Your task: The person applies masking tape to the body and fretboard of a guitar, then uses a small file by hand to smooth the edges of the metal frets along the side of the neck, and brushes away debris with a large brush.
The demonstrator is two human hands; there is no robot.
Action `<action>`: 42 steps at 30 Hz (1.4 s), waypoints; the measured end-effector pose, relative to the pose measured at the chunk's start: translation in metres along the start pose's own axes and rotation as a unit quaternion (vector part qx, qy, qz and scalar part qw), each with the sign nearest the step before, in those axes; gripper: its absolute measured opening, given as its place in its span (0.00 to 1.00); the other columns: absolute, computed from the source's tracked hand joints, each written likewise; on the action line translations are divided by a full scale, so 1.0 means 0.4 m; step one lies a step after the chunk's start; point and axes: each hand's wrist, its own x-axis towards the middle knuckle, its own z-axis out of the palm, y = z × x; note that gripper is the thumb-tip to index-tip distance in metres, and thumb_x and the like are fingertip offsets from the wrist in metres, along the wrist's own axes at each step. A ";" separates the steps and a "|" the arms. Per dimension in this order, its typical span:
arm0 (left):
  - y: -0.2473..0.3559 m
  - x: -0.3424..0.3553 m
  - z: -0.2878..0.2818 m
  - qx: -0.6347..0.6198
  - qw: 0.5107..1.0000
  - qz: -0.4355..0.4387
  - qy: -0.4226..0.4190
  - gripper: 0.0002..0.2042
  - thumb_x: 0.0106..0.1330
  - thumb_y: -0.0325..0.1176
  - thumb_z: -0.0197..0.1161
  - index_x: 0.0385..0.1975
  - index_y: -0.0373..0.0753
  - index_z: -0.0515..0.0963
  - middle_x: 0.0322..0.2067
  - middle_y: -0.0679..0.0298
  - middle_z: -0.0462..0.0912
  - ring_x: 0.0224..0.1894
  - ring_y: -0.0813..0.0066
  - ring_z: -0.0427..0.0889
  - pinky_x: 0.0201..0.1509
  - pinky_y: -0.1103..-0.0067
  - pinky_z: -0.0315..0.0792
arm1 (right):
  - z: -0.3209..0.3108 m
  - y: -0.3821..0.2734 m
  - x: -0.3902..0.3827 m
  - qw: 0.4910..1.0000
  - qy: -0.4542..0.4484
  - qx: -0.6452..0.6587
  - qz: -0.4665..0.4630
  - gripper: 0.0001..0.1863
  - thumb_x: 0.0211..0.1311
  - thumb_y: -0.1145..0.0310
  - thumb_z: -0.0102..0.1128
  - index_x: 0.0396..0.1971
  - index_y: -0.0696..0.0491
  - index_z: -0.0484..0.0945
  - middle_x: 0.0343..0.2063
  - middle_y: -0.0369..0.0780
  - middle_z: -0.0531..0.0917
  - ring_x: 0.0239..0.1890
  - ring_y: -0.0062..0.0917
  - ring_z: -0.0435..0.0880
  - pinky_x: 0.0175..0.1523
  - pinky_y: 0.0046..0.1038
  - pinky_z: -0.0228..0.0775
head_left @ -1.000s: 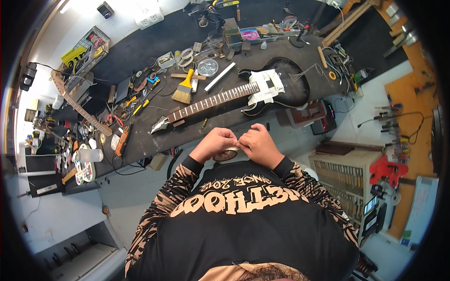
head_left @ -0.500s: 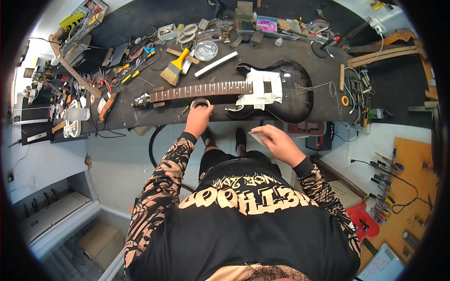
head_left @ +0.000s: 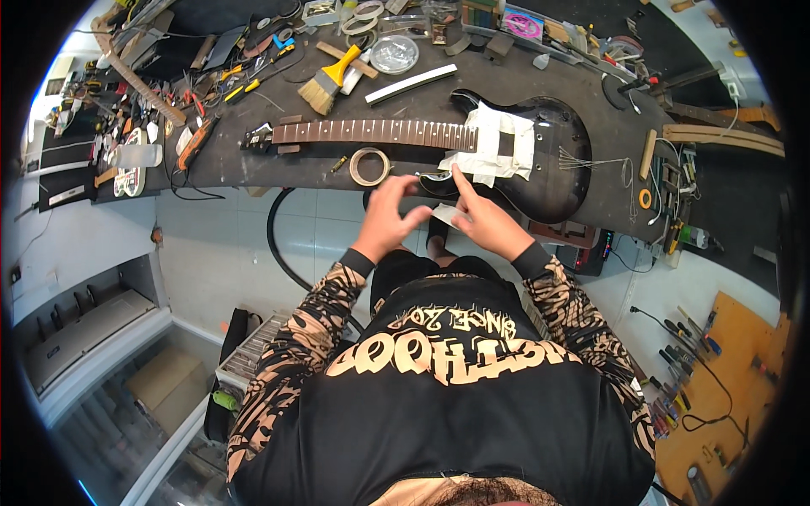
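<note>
A black electric guitar [head_left: 561, 160] lies on the bench, its fretted neck [head_left: 354, 131] pointing left and pale masking tape [head_left: 485, 173] covering its middle. My right hand [head_left: 489, 221] holds a short strip of tape [head_left: 447, 215] below the guitar's lower cutaway, index finger stretched up toward the taped edge. Open and empty, my left hand [head_left: 390, 218] hovers beside it with fingers apart, near the cutaway. A roll of tape [head_left: 369, 180] rests on the bench below the neck.
The dark bench [head_left: 278, 169] holds a yellow paintbrush [head_left: 325, 84], a white bar [head_left: 409, 84], scattered tools, wooden pieces [head_left: 648, 156] and cables. A bare guitar neck [head_left: 139, 80] lies at left. Under the bench are a hose [head_left: 278, 253] and a tool board [head_left: 730, 371] at lower right.
My left hand has put the tape roll on the bench and let go, moving right. My right hand has risen toward the guitar with the tape strip.
</note>
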 end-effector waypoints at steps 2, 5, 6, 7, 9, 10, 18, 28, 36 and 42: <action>0.022 -0.009 0.045 -0.076 0.995 -0.052 -0.040 0.18 0.71 0.37 0.77 0.53 0.36 0.81 0.41 0.63 0.85 0.43 0.72 0.85 0.52 0.73 0.80 | 0.006 0.010 0.033 1.000 -0.018 -0.004 -0.011 0.59 0.70 0.75 0.68 0.90 0.51 0.36 0.39 0.49 0.86 0.40 0.47 0.87 0.52 0.43 0.78; -0.022 -0.011 0.075 -0.196 0.968 -0.150 -0.039 0.10 0.76 0.33 0.73 0.46 0.35 0.81 0.35 0.68 0.85 0.36 0.81 0.83 0.44 0.79 0.79 | 0.004 0.024 0.076 0.999 -0.045 -0.005 -0.015 0.59 0.68 0.75 0.71 0.89 0.52 0.38 0.40 0.48 0.87 0.40 0.44 0.88 0.52 0.41 0.79; -0.034 0.001 0.077 -0.245 0.955 -0.167 -0.018 0.07 0.78 0.31 0.70 0.42 0.35 0.81 0.33 0.70 0.85 0.34 0.85 0.82 0.41 0.81 0.78 | -0.007 0.025 0.082 0.998 -0.057 0.033 0.010 0.57 0.68 0.74 0.71 0.89 0.53 0.42 0.40 0.48 0.88 0.41 0.42 0.89 0.52 0.40 0.79; -0.045 0.007 0.077 -0.245 0.954 -0.170 -0.016 0.07 0.78 0.31 0.70 0.42 0.35 0.81 0.33 0.70 0.85 0.34 0.85 0.82 0.41 0.81 0.78 | -0.019 0.029 0.088 0.995 -0.068 0.070 0.035 0.55 0.68 0.73 0.72 0.89 0.54 0.45 0.40 0.47 0.88 0.41 0.40 0.89 0.52 0.38 0.80; -0.062 0.025 0.076 -0.305 0.929 -0.208 0.018 0.07 0.79 0.30 0.69 0.39 0.35 0.80 0.32 0.70 0.84 0.33 0.84 0.82 0.40 0.82 0.78 | -0.022 0.112 0.093 0.999 -0.015 0.025 0.023 0.32 0.70 0.71 0.72 0.71 0.61 0.74 0.35 0.44 0.89 0.38 0.32 0.89 0.49 0.35 0.81; -0.068 0.036 0.068 -0.298 0.929 -0.218 0.026 0.07 0.79 0.31 0.69 0.40 0.34 0.81 0.31 0.68 0.85 0.33 0.83 0.83 0.40 0.81 0.79 | -0.037 0.125 0.095 0.997 -0.022 0.052 0.053 0.24 0.71 0.70 0.72 0.63 0.61 0.79 0.34 0.42 0.89 0.36 0.30 0.88 0.48 0.34 0.81; -0.103 0.109 0.082 -0.238 0.935 -0.260 0.030 0.11 0.76 0.36 0.73 0.38 0.35 0.82 0.30 0.69 0.85 0.31 0.82 0.82 0.37 0.81 0.77 | -0.038 0.186 0.117 0.976 0.106 0.103 0.161 0.15 0.73 0.61 0.70 0.36 0.60 0.84 0.29 0.43 0.88 0.30 0.30 0.86 0.42 0.35 0.79; -0.135 0.128 0.106 -0.189 0.944 -0.267 0.047 0.12 0.76 0.37 0.74 0.37 0.34 0.82 0.31 0.67 0.85 0.32 0.81 0.84 0.37 0.80 0.78 | -0.015 0.164 0.139 0.964 0.204 -0.096 0.141 0.21 0.69 0.54 0.72 0.35 0.62 0.87 0.35 0.57 0.90 0.44 0.55 0.90 0.51 0.50 0.80; -0.143 0.118 0.110 -0.213 0.934 -0.283 0.051 0.12 0.75 0.36 0.76 0.37 0.34 0.81 0.33 0.65 0.87 0.33 0.80 0.87 0.38 0.80 0.81 | -0.017 0.132 0.151 0.954 0.207 -0.173 0.133 0.21 0.70 0.53 0.69 0.39 0.60 0.88 0.35 0.53 0.91 0.42 0.53 0.91 0.50 0.51 0.82; -0.137 0.112 0.124 -0.227 0.929 -0.286 0.059 0.13 0.76 0.36 0.76 0.38 0.34 0.80 0.33 0.65 0.87 0.34 0.79 0.87 0.38 0.80 0.81 | -0.012 0.125 0.149 0.944 0.206 -0.222 0.133 0.20 0.71 0.52 0.69 0.39 0.58 0.88 0.34 0.52 0.91 0.40 0.51 0.92 0.48 0.50 0.83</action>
